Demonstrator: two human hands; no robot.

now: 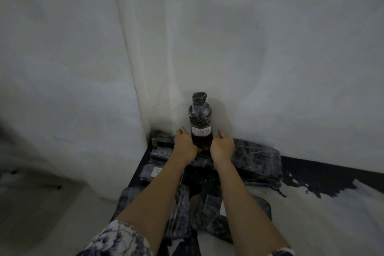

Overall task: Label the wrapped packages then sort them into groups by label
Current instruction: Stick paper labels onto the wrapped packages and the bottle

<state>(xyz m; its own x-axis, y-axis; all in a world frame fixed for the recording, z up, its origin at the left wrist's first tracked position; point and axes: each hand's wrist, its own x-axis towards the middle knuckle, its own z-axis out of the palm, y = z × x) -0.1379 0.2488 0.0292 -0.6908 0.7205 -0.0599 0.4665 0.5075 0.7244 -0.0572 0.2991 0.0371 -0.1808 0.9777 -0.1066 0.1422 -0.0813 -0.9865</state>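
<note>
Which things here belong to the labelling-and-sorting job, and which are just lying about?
Job: bottle-shaped package, white label, left hand, right hand, labelled flat package, large flat package.
Not job: wall, dark floor patch.

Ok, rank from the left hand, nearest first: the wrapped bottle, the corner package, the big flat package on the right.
1. Wrapped bottle, gripped by the left hand, centre.
2. Corner package, just left of it.
3. Big flat package, right, beyond the right hand.
</note>
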